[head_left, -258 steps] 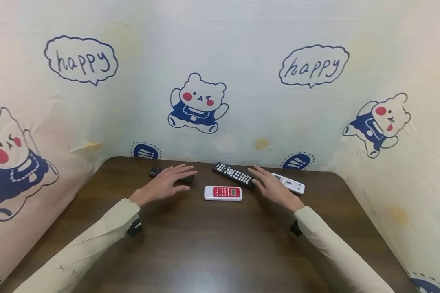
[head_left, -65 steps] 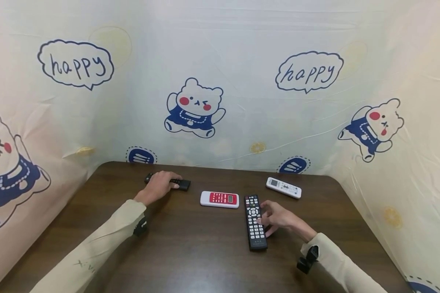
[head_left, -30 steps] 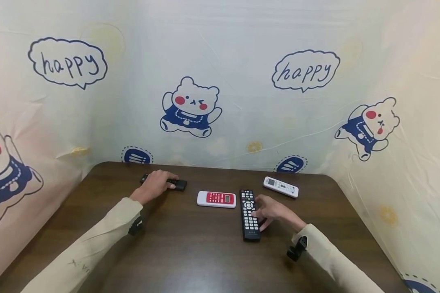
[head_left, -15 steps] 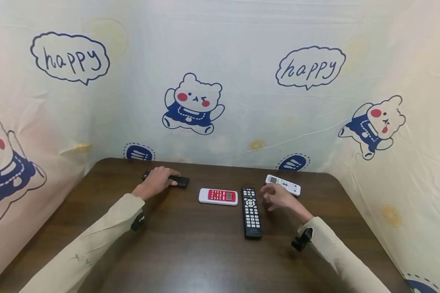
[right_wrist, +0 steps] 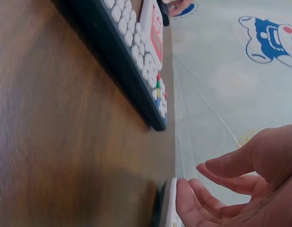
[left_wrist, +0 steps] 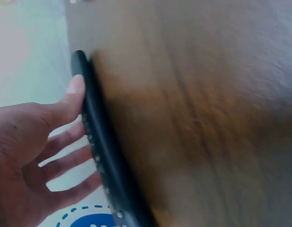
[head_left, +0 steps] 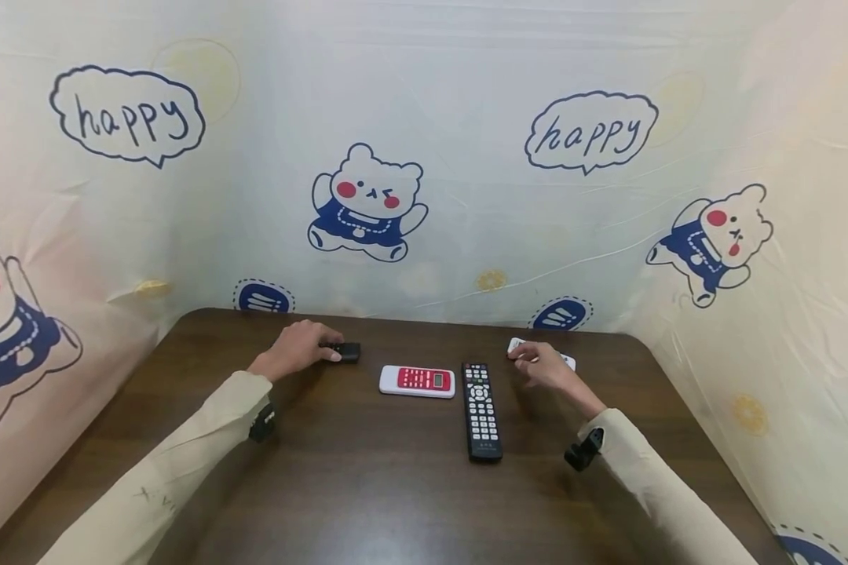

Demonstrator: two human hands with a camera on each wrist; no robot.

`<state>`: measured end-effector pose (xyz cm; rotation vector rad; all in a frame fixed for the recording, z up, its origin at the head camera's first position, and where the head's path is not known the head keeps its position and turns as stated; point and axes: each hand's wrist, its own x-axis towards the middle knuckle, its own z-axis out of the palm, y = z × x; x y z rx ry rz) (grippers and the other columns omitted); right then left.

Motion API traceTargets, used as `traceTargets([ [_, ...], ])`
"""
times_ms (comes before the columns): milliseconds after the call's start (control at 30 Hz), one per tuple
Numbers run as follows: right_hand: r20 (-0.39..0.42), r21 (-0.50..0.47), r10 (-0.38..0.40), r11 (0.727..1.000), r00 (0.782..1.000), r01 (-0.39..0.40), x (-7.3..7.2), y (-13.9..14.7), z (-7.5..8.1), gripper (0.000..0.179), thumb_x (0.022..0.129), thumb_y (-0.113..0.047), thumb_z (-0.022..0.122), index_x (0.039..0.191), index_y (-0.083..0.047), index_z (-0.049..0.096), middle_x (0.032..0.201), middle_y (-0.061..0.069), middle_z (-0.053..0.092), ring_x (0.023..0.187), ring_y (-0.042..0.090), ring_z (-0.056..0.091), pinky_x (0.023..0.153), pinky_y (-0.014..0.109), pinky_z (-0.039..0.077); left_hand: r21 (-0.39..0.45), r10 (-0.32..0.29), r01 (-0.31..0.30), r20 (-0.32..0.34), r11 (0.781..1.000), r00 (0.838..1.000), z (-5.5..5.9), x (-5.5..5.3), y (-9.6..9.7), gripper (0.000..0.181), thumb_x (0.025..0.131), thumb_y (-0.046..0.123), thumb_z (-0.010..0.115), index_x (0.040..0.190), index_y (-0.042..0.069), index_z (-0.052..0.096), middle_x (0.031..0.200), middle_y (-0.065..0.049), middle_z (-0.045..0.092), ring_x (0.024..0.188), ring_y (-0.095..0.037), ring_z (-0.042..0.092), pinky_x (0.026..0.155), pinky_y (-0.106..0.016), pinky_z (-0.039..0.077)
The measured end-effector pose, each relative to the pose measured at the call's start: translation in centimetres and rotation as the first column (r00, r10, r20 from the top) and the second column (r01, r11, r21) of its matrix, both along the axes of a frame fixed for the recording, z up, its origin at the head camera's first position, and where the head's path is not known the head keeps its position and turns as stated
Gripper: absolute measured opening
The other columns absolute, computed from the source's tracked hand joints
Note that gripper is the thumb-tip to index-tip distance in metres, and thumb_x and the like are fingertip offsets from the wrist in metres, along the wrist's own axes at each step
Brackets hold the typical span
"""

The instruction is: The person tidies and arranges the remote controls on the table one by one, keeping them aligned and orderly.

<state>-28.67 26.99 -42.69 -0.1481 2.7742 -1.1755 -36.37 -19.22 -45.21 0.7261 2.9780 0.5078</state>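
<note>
My left hand lies over a small black remote control at the back left, thumb on the near side. In the left wrist view the thumb and fingers grip the edges of this black remote; my palm hides part of it in the head view. My right hand is over a white remote control at the back right and covers most of it. In the right wrist view, some fingertips touch the end of the white remote, while the thumb stays off it.
A long black remote with white buttons lies lengthwise left of my right hand. Beside it is a white remote with a red button panel, lying crosswise. The brown table ends at a printed cloth wall.
My right hand first drew the long black remote nearer and turned it lengthwise, then released it and moved back to the white remote. My left hand came down onto the small black remote.
</note>
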Motion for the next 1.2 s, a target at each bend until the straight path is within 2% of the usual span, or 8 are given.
traceTargets([
  [133, -0.004, 0.018, -0.029, 0.999, 1.000, 0.029, -0.2, 1.1, 0.2, 0.027, 0.103, 0.001, 0.055, 0.127, 0.010, 0.064, 0.121, 0.034, 0.064, 0.104, 0.045, 0.066, 0.075, 0.045, 0.065, 0.024, 0.025, -0.029, 0.125, 0.999, 0.992, 0.7, -0.7, -0.4, 0.041, 0.095, 0.027, 0.079, 0.130, 0.005, 0.073, 0.129, -0.019, 0.073, 0.106, -0.032, 0.068, 0.097, -0.059, 0.056],
  [233, -0.015, 0.021, -0.031, 0.999, 0.999, 0.031, -0.3, 2.1, 0.3, 0.028, 0.103, 0.001, 0.054, 0.127, 0.012, 0.063, 0.122, 0.036, 0.063, 0.103, 0.044, 0.066, 0.077, 0.045, 0.065, 0.054, 0.056, -0.071, 0.245, 0.996, 0.968, 1.4, -0.7, -0.9, 0.041, 0.097, 0.023, 0.077, 0.133, 0.003, 0.070, 0.131, -0.023, 0.070, 0.109, -0.036, 0.068, 0.095, -0.057, 0.059],
  [333, -0.025, 0.020, -0.040, 0.999, 0.999, 0.040, -0.4, 2.9, 0.3, 0.028, 0.102, 0.002, 0.054, 0.126, 0.013, 0.063, 0.122, 0.037, 0.063, 0.098, 0.040, 0.067, 0.077, 0.045, 0.065, 0.100, 0.100, -0.148, 0.377, 0.984, 0.921, 1.7, -0.7, -1.4, 0.045, 0.100, 0.018, 0.073, 0.138, -0.003, 0.063, 0.130, -0.028, 0.067, 0.108, -0.037, 0.069, 0.085, -0.048, 0.064],
  [467, -0.033, 0.043, -0.069, 0.997, 0.997, 0.070, -0.6, 3.6, 0.4, 0.028, 0.101, 0.002, 0.054, 0.126, 0.012, 0.063, 0.122, 0.036, 0.064, 0.092, 0.037, 0.068, 0.073, 0.041, 0.064, 0.191, 0.153, -0.291, 0.527, 0.937, 0.836, 1.5, -0.6, -1.6, 0.052, 0.102, 0.016, 0.071, 0.143, -0.010, 0.053, 0.132, -0.036, 0.060, 0.112, -0.042, 0.068, 0.076, -0.040, 0.066],
  [600, -0.059, 0.110, -0.084, 0.990, 0.995, 0.090, -0.8, 3.9, 0.6, 0.028, 0.102, -0.002, 0.056, 0.126, 0.010, 0.064, 0.120, 0.033, 0.066, 0.098, 0.038, 0.065, 0.080, 0.044, 0.057, 0.262, 0.169, -0.383, 0.586, 0.886, 0.793, 1.2, -0.4, -2.0, 0.054, 0.102, 0.013, 0.070, 0.144, -0.013, 0.049, 0.134, -0.040, 0.057, 0.115, -0.046, 0.068, 0.075, -0.041, 0.067],
  [700, -0.095, 0.141, -0.080, 0.986, 0.992, 0.093, -1.1, 4.2, 0.7, 0.027, 0.102, -0.005, 0.058, 0.125, 0.009, 0.065, 0.119, 0.031, 0.068, 0.106, 0.041, 0.064, 0.089, 0.051, 0.054, 0.293, 0.176, -0.415, 0.595, 0.861, 0.784, 0.9, -0.2, -2.2, 0.052, 0.102, 0.010, 0.069, 0.144, -0.012, 0.050, 0.133, -0.039, 0.059, 0.115, -0.046, 0.068, 0.074, -0.041, 0.067],
  [933, -0.180, 0.144, -0.028, 0.988, 0.983, 0.054, -2.1, 5.4, 0.8, 0.025, 0.103, -0.007, 0.061, 0.122, 0.008, 0.066, 0.123, 0.030, 0.068, 0.116, 0.046, 0.063, 0.099, 0.060, 0.052, 0.299, 0.188, -0.451, 0.620, 0.841, 0.761, 0.7, 0.1, -2.4, 0.055, 0.101, 0.013, 0.070, 0.147, -0.010, 0.049, 0.134, -0.038, 0.058, 0.117, -0.045, 0.067, 0.074, -0.039, 0.067],
  [1200, -0.196, 0.143, 0.024, 0.990, 0.980, 0.004, -2.9, 6.4, 0.7, 0.031, 0.104, -0.009, 0.063, 0.129, 0.009, 0.064, 0.127, 0.030, 0.067, 0.116, 0.045, 0.064, 0.100, 0.060, 0.053, 0.317, 0.189, -0.451, 0.605, 0.834, 0.774, 0.8, 0.7, -2.2, 0.055, 0.102, 0.013, 0.070, 0.147, -0.010, 0.049, 0.135, -0.038, 0.058, 0.118, -0.046, 0.067, 0.075, -0.040, 0.067],
])
